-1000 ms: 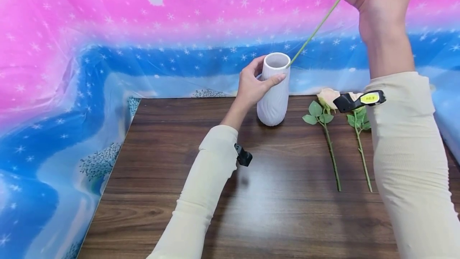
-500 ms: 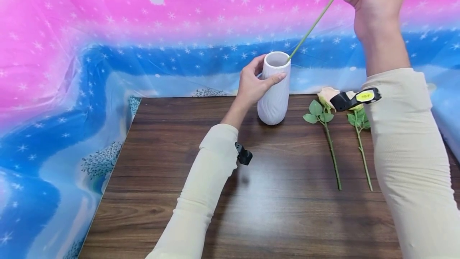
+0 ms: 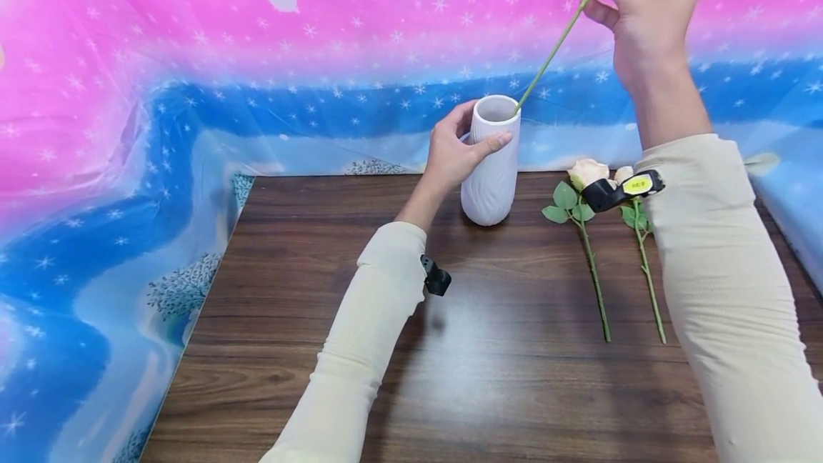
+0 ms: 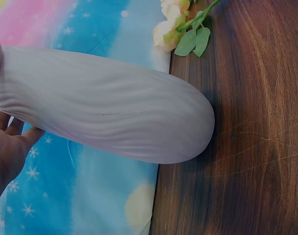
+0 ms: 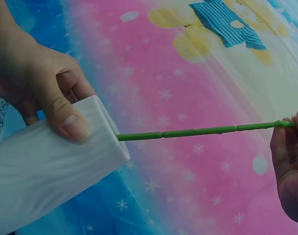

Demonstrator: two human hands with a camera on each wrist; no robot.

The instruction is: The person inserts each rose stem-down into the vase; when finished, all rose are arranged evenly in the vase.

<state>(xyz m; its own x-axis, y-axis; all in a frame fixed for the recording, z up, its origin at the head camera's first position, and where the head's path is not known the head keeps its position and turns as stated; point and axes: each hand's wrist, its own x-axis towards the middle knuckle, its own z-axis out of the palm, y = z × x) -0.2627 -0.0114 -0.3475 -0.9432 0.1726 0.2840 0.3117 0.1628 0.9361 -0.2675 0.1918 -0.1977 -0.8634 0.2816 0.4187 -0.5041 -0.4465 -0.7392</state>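
Note:
A white vase [image 3: 490, 184] with wavy ridges stands near the back edge of the table. My left hand [image 3: 453, 148] grips it just below the rim, thumb across the front and fingers behind. Up and to the right, my right hand [image 3: 656, 20] pinches a green flower stem [image 3: 556, 48]. The stem slants down to the left, and its lower end is inside the vase mouth at the right side of the rim. In the right wrist view the stem [image 5: 197, 132] runs from the vase opening to the pinching fingers. The stem's upper end is out of view.
Two cream roses lie on the dark wooden table [image 3: 308, 291] to the right: one rose [image 3: 588, 173] nearer the vase, another rose [image 3: 643, 234] partly hidden by my right wrist camera and sleeve. A pink and blue patterned cloth [image 3: 321, 41] hangs behind the table.
My right hand has moved left and a little down with the stem. The stem's tip has gone from the outer rim into the vase mouth. My left hand stays on the vase.

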